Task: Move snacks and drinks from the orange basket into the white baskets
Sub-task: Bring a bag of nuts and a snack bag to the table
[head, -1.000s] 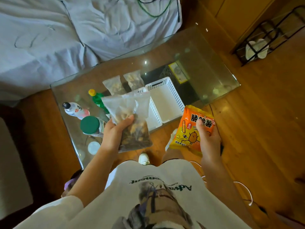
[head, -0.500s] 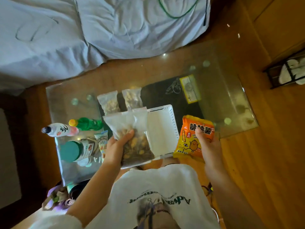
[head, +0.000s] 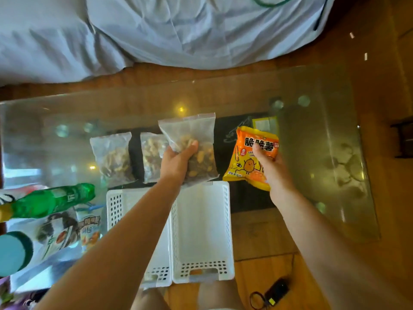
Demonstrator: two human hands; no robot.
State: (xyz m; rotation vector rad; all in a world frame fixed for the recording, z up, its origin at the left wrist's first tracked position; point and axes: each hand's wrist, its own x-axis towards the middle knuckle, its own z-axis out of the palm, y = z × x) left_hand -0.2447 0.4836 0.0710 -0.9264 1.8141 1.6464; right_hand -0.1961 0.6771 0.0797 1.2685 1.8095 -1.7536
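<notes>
The left hand (head: 178, 161) grips a clear bag of mixed nuts (head: 192, 148), thumb curled across the front of the bag and the remaining fingers hidden behind it. The bag is held upright above the far end of the right white basket (head: 225, 231), its lower edge overlapping that basket's far rim in the view.

The right hand (head: 271, 166) grips an orange snack packet (head: 251, 157) by its right side, thumb pressed on the printed front. The packet is held beyond and to the right of the right white basket, over a dark mat (head: 245, 198).

The right white basket holds nothing visible. Touching its left wall stands the left white basket (head: 116, 206); the left forearm crosses over it and hides most of its interior.

Beyond the left white basket, two more clear bags lie flat on the glass table (head: 324, 175): one nut bag (head: 114, 157) to the left and a second nut bag (head: 152, 157) just beside it, partly covered by the held bag and left hand.

Left of the left white basket lie a green bottle (head: 55, 200) on its side, a printed snack pack (head: 89, 227) and a container with a teal lid (head: 13, 251). The orange basket cannot be identified in this view.

Beyond the table is a crumpled white sheet (head: 156, 30). A black device with a cable (head: 274, 291) lies on the wooden floor, near and right of the right white basket.
</notes>
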